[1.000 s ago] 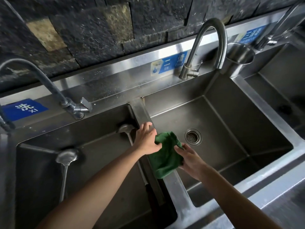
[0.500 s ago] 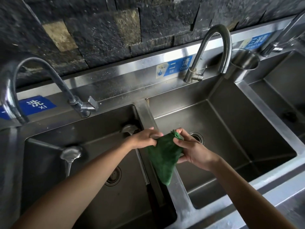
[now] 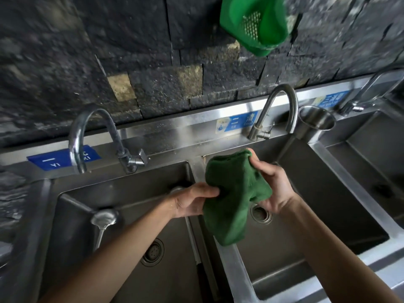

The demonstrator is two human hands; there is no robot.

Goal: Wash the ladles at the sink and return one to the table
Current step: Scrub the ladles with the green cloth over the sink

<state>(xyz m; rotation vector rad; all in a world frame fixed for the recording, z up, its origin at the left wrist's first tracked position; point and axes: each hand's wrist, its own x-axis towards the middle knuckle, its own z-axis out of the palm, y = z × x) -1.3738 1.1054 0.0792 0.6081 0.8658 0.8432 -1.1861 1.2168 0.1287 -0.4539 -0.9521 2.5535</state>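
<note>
Both my hands hold a green cloth (image 3: 235,200) above the divider between two steel basins. My left hand (image 3: 192,202) grips its left edge and my right hand (image 3: 271,186) pinches its top right corner, so the cloth hangs down. Two ladles lie in the left basin (image 3: 72,215): one ladle (image 3: 104,218) has its bowl at the basin's left. The second ladle (image 3: 192,237) is mostly hidden behind my left hand, with its handle running toward me along the divider.
A left faucet (image 3: 87,132) arches over the left basin and a middle faucet (image 3: 282,106) over the middle basin (image 3: 341,193). A steel cup (image 3: 316,125) stands on the rim at the right. A green plastic basket (image 3: 255,22) hangs on the stone wall.
Both hands have lifted the green cloth off the divider and raised it higher, spreading it between them. The view has tilted up, bringing the wall and green basket into sight.
</note>
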